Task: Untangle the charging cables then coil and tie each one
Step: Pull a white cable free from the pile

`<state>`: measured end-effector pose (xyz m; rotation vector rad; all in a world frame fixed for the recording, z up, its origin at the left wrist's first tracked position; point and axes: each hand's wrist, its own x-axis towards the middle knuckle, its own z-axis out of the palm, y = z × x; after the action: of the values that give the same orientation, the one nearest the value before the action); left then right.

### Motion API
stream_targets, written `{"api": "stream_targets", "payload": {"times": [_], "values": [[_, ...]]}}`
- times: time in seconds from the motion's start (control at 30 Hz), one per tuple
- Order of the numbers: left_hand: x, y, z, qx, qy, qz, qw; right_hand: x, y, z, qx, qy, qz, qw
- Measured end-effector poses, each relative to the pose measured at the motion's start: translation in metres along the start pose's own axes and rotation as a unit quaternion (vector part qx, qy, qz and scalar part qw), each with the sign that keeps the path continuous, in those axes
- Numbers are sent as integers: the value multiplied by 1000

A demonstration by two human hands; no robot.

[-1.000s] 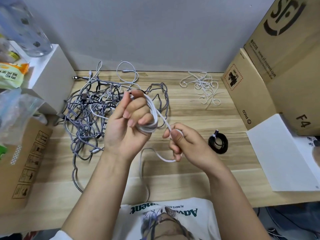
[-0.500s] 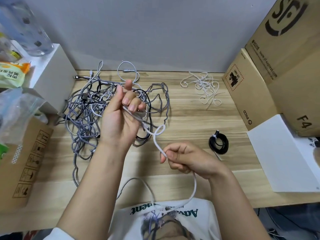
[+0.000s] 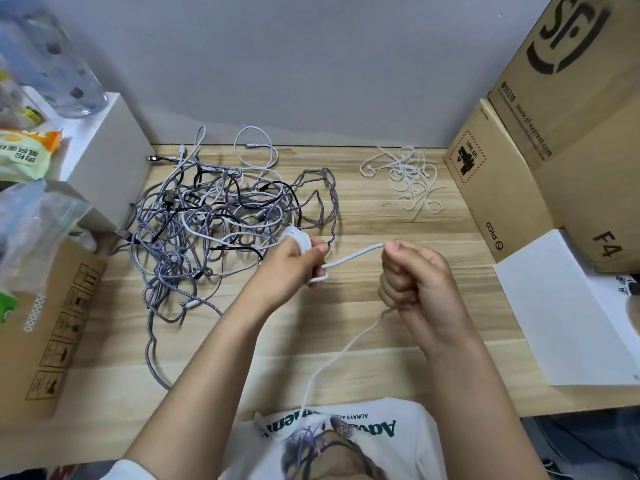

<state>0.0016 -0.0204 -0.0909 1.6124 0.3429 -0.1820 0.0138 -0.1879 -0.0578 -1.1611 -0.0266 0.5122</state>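
Observation:
My left hand (image 3: 291,265) holds a small coil of white cable (image 3: 300,239) wound round its fingers. A taut stretch of that white cable (image 3: 353,256) runs right to my right hand (image 3: 415,278), which grips it in a fist. The loose tail (image 3: 343,351) drops from the fist toward my shirt. A big tangle of grey braided, white and black cables (image 3: 221,216) lies on the wooden table (image 3: 381,341) behind and left of my left hand. My right hand hides the black coiled cable seen earlier.
A pile of white ties (image 3: 408,178) lies at the back right. Cardboard boxes (image 3: 540,161) and a white sheet (image 3: 568,306) line the right side. A white box (image 3: 107,157) and a cardboard box (image 3: 52,334) stand at the left.
My left hand dropped lower and turned, with the white coil on its fingers. My right hand moved up and right, pulling the cable taut.

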Motion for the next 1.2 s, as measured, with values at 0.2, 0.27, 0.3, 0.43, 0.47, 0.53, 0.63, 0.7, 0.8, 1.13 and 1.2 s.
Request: {"api": "stream_targets", "payload": {"times": [0.2,0.27,0.3,0.43,0.47,0.53,0.63,0.7,0.8,1.13,1.2], "values": [[-11,-1,4,92,23,2,996,4,6,-1,-59,155,-26,986],[-16,4,6,45,54,34,997,7,8,-3,-121,185,-47,974],[-18,7,7,30,64,47,996,9,10,-5,-155,192,-62,967],[-24,16,8,-54,80,61,993,18,19,-5,-276,141,-111,944],[-26,18,8,-71,81,57,993,19,23,-3,-300,114,-116,940],[-27,21,8,-102,79,47,991,18,31,0,-351,60,-125,926],[-25,21,8,-119,78,37,989,14,36,8,-386,-5,-185,904],[-24,19,8,-109,85,24,990,12,33,16,-405,-25,-239,882],[-24,17,6,-94,78,19,992,9,27,16,-492,9,-343,800],[-27,20,9,-58,75,84,992,14,13,8,-622,10,-74,780],[-28,23,8,-89,81,82,989,13,21,11,-577,-95,-45,810]]}}
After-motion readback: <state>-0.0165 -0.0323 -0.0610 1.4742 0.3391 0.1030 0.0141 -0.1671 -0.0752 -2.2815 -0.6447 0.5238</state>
